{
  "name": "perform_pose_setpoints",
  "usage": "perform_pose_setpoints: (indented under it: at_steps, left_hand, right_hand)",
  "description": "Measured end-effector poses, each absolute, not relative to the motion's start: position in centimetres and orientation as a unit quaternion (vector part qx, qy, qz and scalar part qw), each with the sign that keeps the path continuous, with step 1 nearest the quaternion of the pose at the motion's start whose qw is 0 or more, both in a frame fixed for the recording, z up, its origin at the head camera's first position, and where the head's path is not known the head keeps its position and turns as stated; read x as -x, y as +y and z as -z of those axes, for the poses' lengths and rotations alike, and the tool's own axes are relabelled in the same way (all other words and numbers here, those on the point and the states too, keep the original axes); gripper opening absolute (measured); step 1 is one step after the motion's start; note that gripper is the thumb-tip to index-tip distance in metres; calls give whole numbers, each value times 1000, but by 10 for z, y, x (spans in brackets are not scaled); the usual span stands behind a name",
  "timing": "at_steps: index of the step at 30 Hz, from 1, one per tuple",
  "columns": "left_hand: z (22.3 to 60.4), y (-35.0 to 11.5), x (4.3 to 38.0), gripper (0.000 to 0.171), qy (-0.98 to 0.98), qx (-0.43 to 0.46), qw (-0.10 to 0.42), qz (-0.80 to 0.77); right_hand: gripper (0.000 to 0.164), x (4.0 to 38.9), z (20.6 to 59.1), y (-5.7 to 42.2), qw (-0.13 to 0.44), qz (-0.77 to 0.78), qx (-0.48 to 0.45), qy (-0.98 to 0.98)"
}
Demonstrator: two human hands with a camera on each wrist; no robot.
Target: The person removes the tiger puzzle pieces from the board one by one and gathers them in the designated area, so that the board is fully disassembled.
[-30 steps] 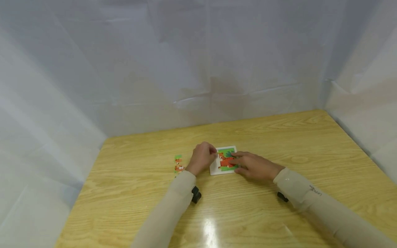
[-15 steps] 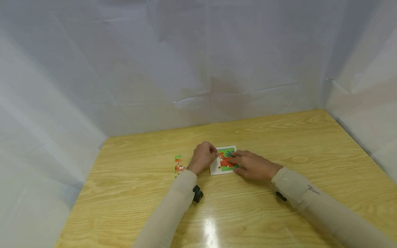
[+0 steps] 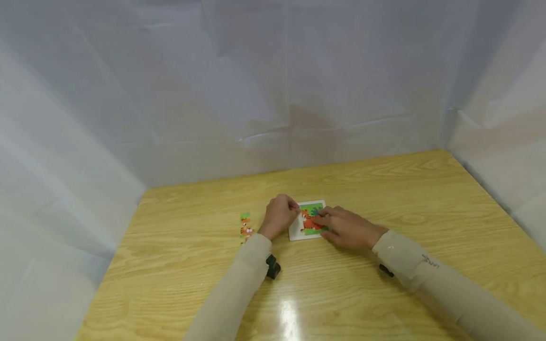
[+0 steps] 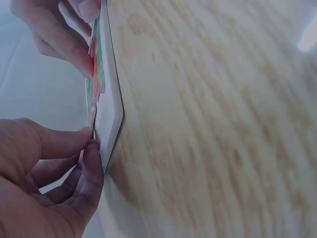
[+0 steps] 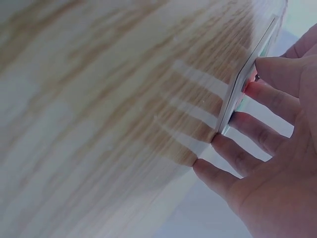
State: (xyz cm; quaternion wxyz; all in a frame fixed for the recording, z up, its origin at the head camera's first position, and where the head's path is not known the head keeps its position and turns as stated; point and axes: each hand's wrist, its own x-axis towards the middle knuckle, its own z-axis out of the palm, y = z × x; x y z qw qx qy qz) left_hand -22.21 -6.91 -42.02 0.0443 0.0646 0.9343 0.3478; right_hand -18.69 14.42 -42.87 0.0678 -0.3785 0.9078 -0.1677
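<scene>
A small jigsaw puzzle [image 3: 310, 229] with an orange tiger on green lies in a white-bordered tray [image 3: 295, 236] on the table. At the tray's left side, my left hand [image 3: 278, 218] pinches a thin puzzle piece [image 4: 94, 119] between thumb and fingertips; its picture is mostly hidden. My right hand [image 3: 350, 228] lies over the tray's right side with fingers spread. In the right wrist view, some fingertips [image 5: 250, 88] of that hand touch the picture, while others reach the table beside the tray.
Several loose puzzle pieces [image 3: 245, 228], some with tiger parts, lie in a column left of my left hand, partly behind the wrist. White sheeting [image 3: 213, 94] encloses the wooden table [image 3: 341, 293] at the back and sides.
My left hand has shifted very slightly right along the tray's left side. My right hand has edged slightly left over the picture. The tray and loose pieces stay put.
</scene>
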Motion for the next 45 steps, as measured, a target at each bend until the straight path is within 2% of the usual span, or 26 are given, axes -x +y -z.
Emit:
perform_pose_setpoints:
  at_steps: [8, 27, 45]
  left_hand:
    - [422, -68, 223, 8, 937, -68, 26, -342]
    - [422, -69, 222, 9, 933, -67, 23, -353]
    - [418, -72, 220, 4, 919, -43, 50, -390]
  right_hand:
    - [46, 186, 429, 144, 61, 157, 378, 910]
    - [45, 187, 430, 143, 57, 156, 384, 908]
    - [44, 187, 430, 144, 65, 159, 383, 908]
